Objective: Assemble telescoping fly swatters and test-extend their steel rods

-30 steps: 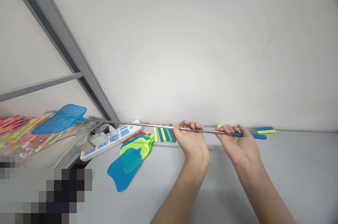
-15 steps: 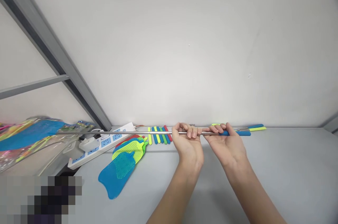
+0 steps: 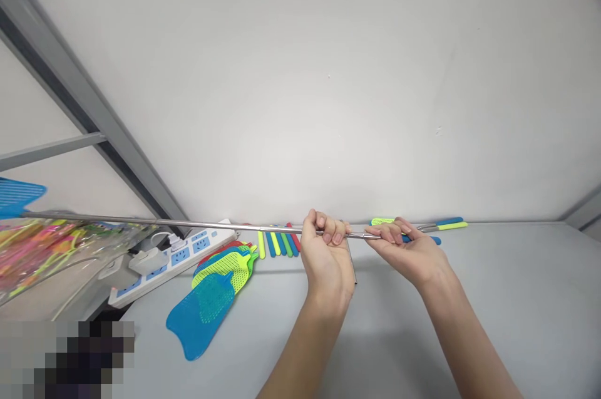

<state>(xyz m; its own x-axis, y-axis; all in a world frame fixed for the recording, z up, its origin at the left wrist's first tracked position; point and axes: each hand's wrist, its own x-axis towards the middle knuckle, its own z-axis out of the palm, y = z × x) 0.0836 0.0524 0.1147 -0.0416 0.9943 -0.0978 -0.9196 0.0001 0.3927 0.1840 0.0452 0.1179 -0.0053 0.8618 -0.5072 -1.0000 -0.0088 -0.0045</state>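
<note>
Left hand (image 3: 328, 255) curled round metal rod (image 3: 188, 223), right of power strip (image 3: 179, 258); right hand (image 3: 410, 252), farther right of strip, clasping rod's blue handle (image 3: 435, 240)

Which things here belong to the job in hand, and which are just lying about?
Likely the job: held metal rod, blue paddle on its end, stacked paddles, coloured sticks, handles near the wall.

Probably lying about: power strip, plugs, bagged items.
</note>
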